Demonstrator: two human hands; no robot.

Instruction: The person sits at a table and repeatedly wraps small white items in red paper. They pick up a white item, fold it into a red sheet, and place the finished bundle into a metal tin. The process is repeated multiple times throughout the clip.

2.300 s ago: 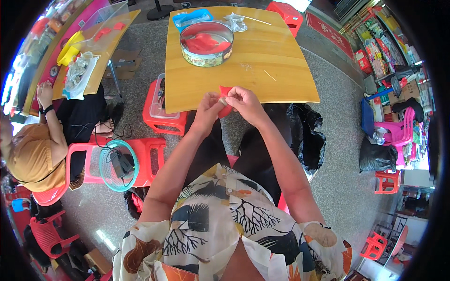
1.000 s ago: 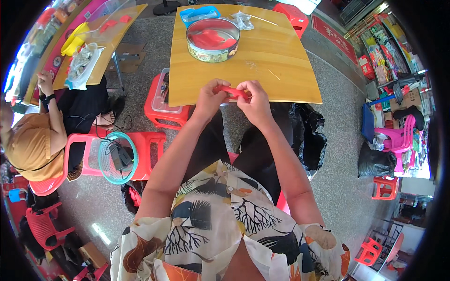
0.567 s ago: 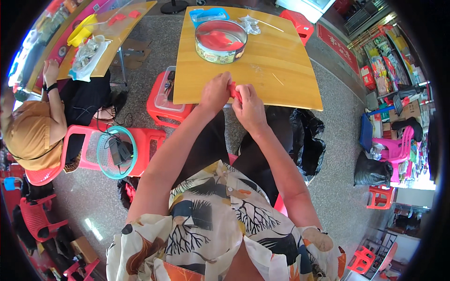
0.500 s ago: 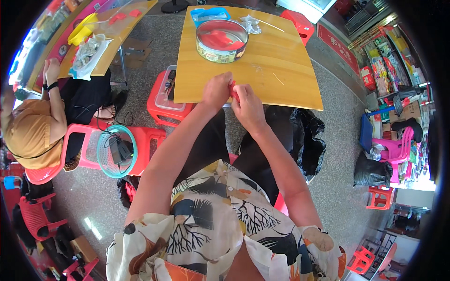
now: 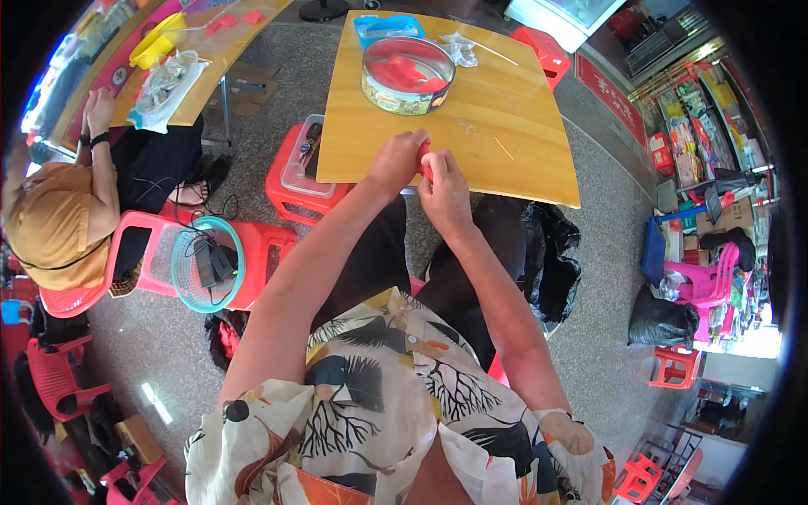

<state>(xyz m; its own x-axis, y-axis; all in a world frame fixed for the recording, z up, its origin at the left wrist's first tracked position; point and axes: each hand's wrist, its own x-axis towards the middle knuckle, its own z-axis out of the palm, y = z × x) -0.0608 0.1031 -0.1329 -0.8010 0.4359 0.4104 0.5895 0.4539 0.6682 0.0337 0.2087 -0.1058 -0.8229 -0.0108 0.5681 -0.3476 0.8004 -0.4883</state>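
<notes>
Close together at the table's near edge, my hands are both closed on a small soft-looking red piece (image 5: 425,160). My left hand (image 5: 397,160) grips it from the left, the fingers curled into a fist. On the other side my right hand (image 5: 446,195) pinches its lower end with thumb and fingers. Most of the piece is hidden in the hands, so its exact kind cannot be told. Beyond them on the wooden table (image 5: 505,109) stands a round tin (image 5: 391,99) with similar red pieces (image 5: 404,74) inside.
Behind the tin are a blue tray (image 5: 387,28) and a crumpled clear bag (image 5: 459,49). Thin sticks lie on the tabletop. A red stool (image 5: 290,198) with a clear box stands left. A turquoise basket (image 5: 181,273) sits on a red chair. Another person (image 5: 63,210) sits at the far left table.
The view has shifted slightly. Both hands keep hold of the red piece at the table edge, with the right fingers a little changed in position and more red showing between the hands.
</notes>
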